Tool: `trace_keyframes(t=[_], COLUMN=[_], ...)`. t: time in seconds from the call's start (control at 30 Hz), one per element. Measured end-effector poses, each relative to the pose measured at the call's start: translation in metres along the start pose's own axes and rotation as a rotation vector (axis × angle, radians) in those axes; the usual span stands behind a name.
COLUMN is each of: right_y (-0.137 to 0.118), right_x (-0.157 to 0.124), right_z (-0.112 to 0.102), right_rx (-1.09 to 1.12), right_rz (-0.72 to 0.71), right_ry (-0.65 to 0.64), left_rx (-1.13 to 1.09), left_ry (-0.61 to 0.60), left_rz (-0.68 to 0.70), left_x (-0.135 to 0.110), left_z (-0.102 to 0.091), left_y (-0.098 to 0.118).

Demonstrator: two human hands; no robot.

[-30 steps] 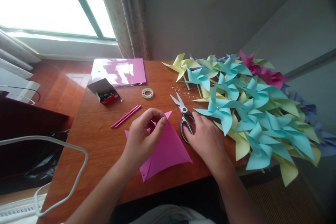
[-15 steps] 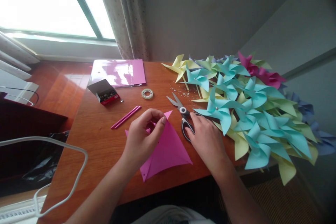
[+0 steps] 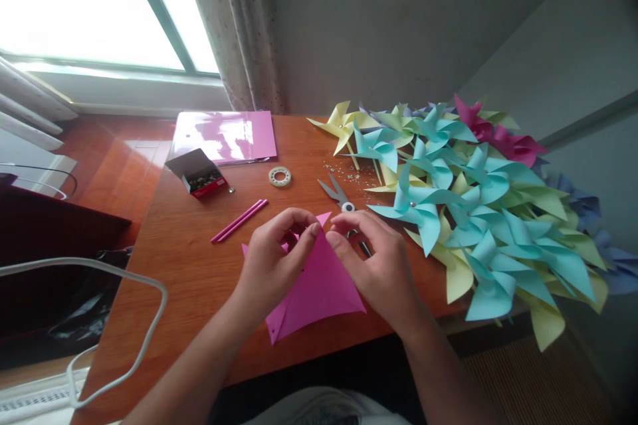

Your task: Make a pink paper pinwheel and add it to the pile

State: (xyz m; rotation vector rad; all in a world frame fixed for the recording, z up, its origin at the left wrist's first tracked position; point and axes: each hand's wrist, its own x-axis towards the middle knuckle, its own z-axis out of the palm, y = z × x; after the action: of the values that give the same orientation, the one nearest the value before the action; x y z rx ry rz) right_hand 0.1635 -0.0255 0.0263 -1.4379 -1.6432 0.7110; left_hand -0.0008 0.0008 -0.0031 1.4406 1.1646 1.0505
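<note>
A square of pink paper [image 3: 321, 289], with cut slits and small holes near its corners, lies on the wooden table before me. Over its upper left part is my left hand [image 3: 276, 249], thumb and forefinger pinched; anything between them is too small or hidden to make out. Close by on the right, my right hand [image 3: 383, 259] hovers at the paper's far corner, its thumb and forefinger slightly apart with nothing visible between. Scissors [image 3: 339, 196] lie beyond that hand, blades apart, their handles partly covered by it.
Many finished paper pinwheels [image 3: 468, 212] are heaped on the right. Two pink sticks [image 3: 239, 221], a tape roll [image 3: 280, 176], an open small box [image 3: 203, 180] of metal pieces and a pink paper pack [image 3: 259, 136] lie left and behind. Tiny scraps [image 3: 351, 176] dot the table.
My right hand has left the scissors' handles and moved left to the fingertips of my left hand. The left hand keeps its pinch and has barely shifted.
</note>
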Motion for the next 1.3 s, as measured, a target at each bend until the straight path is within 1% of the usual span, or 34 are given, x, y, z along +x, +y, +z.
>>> trace_keyframes(t=[0.17, 0.3, 0.4, 0.5, 0.6, 0.73, 1.03, 1.13, 1.2, 1.3], right_y=[0.006, 0.013, 0.015, 0.017, 0.017, 0.016, 0.014, 0.013, 0.013, 0.015], right_x=[0.007, 0.006, 0.004, 0.003, 0.003, 0.0, -0.003, -0.002, -0.001, -0.002], right_z=[0.009, 0.009, 0.008, 0.009, 0.009, 0.009, 0.006, 0.006, 0.007, 0.01], right_rx=[0.168, 0.307, 0.37, 0.424, 0.43, 0.391, 0.271, 0.307, 0.37, 0.475], right_rz=[0.087, 0.143, 0.178, 0.228, 0.235, 0.23, 0.14, 0.155, 0.174, 0.25], right_ry=[-0.066, -0.096, -0.114, -0.094, -0.07, -0.102, -0.108, -0.108, -0.116, -0.081], left_rx=[-0.139, -0.258, -0.281, -0.224, -0.122, -0.061, -0.021, 0.019, 0.034, 0.032], left_ry=[-0.066, -0.123, -0.145, -0.132, -0.109, -0.093, -0.099, -0.129, -0.147, -0.143], left_rz=[-0.069, -0.15, -0.188, -0.149, -0.078, -0.033, -0.002, 0.052, 0.083, 0.07], left_x=[0.0, 0.0, -0.001, -0.002, -0.003, -0.002, -0.001, -0.001, 0.0, -0.001], left_z=[0.0, 0.0, -0.001, -0.001, -0.001, 0.0, -0.002, -0.003, -0.003, -0.004], left_y=[0.003, 0.008, 0.008, 0.007, 0.006, 0.006, 0.005, 0.006, 0.008, 0.01])
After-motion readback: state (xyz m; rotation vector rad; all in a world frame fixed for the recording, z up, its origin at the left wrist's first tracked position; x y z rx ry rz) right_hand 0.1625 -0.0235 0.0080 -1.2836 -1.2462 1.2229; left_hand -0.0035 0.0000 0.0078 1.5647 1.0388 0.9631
